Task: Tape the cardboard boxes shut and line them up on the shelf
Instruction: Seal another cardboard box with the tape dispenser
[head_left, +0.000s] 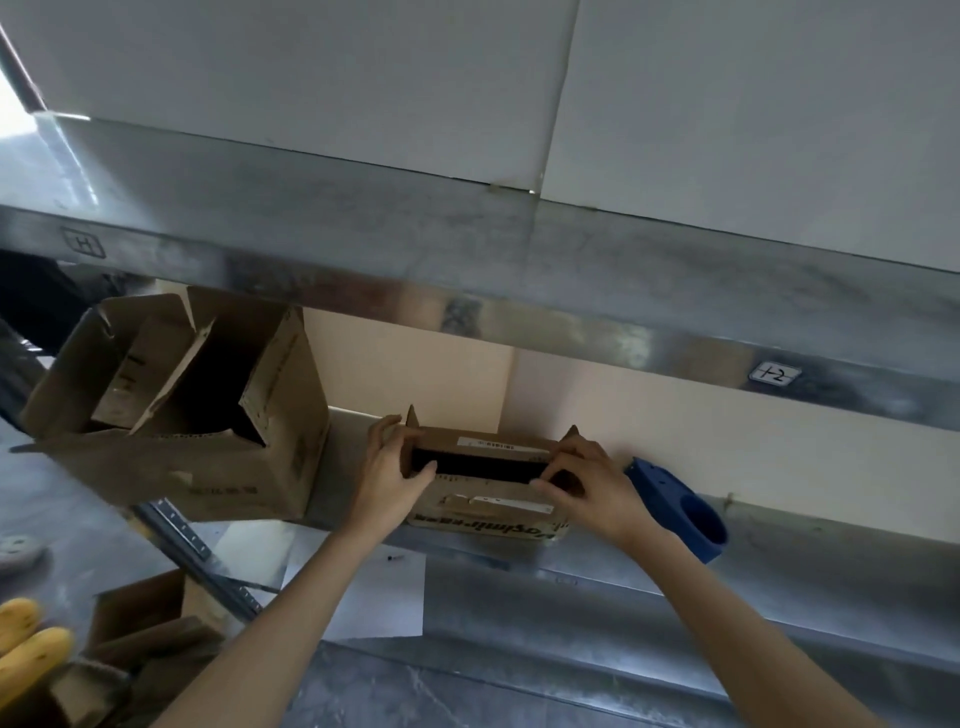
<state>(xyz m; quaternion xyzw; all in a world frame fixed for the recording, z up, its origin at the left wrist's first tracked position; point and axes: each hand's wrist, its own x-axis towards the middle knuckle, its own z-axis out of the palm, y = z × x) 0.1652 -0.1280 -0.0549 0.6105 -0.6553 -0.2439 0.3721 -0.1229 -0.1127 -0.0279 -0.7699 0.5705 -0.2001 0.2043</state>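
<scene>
Head cam, looking down at the lower shelf (831, 540). A small cardboard box (488, 491) sits on it about mid-frame, back side near the beige wall (727, 431), front side at the shelf's front edge. Top flaps aren't closed: a dark slit shows btwn them, and the end flaps stick up at both ends.

The left hand (389, 483) grips the box's left end, fingers (387, 423) curled round the end flap and thumb laid across toward the slit. The right hand (592, 488) grips the right end w/ fingers bent over the corner. Its thumb and forefinger pinch the front flap's edge. Both forearms reach up from the bottom of the frame.

Edges/room:
- A large cardboard box (218, 467) stands to the left, flaps open. It is apart from the small one, w/ a strip of bare shelf metal btwn them, and its left part hangs past the shelf end.
- A blue plastic piece (675, 504) w/ a round hole lies just beside the right hand, partly hidden by it. Can't tell if they touch.
- Past it the shelf runs on rightward.
- The upper shelf (467, 249) hangs over all of it.
- Below, a white sheet (374, 597) and more cardboard (150, 613) lie at lower left.
</scene>
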